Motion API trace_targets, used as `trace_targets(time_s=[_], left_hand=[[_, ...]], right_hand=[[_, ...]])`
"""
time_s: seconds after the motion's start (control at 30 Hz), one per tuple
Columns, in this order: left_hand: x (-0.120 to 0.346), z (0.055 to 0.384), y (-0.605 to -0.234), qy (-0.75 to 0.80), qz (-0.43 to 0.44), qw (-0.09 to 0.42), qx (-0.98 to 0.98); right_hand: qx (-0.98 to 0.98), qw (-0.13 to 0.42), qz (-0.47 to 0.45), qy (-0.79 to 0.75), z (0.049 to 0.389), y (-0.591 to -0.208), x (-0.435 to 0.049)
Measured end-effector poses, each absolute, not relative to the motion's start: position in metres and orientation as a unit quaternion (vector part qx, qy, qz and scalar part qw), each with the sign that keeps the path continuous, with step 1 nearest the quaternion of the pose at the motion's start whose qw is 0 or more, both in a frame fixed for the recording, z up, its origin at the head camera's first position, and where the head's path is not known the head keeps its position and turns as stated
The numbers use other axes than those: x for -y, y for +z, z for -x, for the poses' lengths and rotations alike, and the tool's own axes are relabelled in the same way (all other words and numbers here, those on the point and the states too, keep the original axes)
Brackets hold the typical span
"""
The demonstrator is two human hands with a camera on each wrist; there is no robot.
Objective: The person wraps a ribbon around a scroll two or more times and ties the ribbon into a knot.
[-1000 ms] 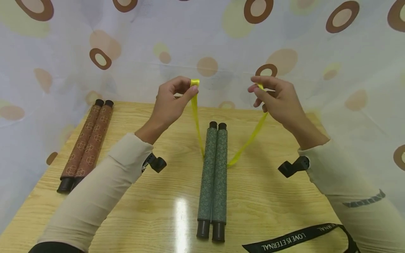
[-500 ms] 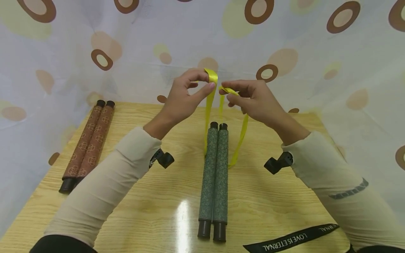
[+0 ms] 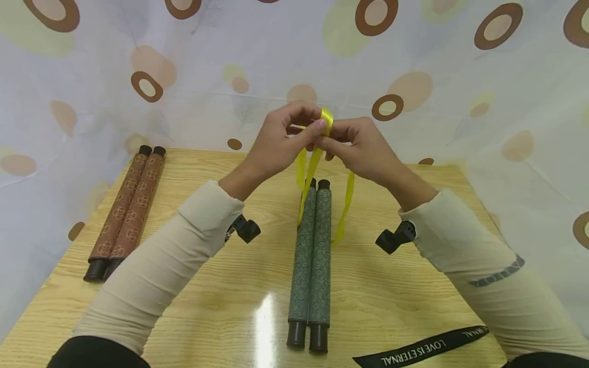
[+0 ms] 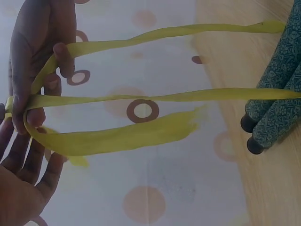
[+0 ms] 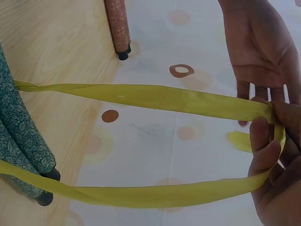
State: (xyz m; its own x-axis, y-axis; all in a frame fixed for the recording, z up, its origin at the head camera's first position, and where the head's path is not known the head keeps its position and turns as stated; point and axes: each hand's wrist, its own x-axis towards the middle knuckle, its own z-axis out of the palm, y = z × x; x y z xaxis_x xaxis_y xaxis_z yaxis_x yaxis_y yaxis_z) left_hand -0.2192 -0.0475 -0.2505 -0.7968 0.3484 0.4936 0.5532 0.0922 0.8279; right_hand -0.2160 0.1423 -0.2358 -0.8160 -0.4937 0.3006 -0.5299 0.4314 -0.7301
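A yellow satin ribbon (image 3: 313, 164) runs up from both sides of a green patterned scroll (image 3: 319, 255), whose two rolls with dark end knobs lie side by side on the table. Above the scroll's far end my two hands meet. My left hand (image 3: 280, 140) pinches the ribbon between thumb and forefinger, a loop arching over the fingertip. Thumb and fingers of my right hand (image 3: 363, 148) pinch the other length right beside it. One frayed ribbon end hangs loose in the left wrist view. Part of the crossing is hidden behind the fingers.
A brown patterned scroll (image 3: 126, 209), also of two rolls, lies at the table's left edge. A black ribbon (image 3: 418, 350) with white lettering lies at the front right. Behind the wooden table (image 3: 221, 301) hangs a white curtain (image 3: 276, 51) with brown and yellow spots.
My hands have come together from wide apart, the right moving left and the left moving right, bringing both ribbon lengths to meet over the green scroll. The scrolls have stayed put.
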Motion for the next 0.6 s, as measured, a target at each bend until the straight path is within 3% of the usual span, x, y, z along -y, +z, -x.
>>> trace_targets(time_s=[0.23, 0.6], left_hand=[[0.059, 0.217, -0.26, -0.589, 0.259, -0.008, 0.765], [0.063, 0.201, -0.275, -0.59, 0.271, -0.03, 0.76]], right_hand=[[0.86, 0.024, -0.274, 0.43, 0.216, -0.236, -0.149], [0.854, 0.032, -0.263, 0.447, 0.22, -0.238, -0.152]])
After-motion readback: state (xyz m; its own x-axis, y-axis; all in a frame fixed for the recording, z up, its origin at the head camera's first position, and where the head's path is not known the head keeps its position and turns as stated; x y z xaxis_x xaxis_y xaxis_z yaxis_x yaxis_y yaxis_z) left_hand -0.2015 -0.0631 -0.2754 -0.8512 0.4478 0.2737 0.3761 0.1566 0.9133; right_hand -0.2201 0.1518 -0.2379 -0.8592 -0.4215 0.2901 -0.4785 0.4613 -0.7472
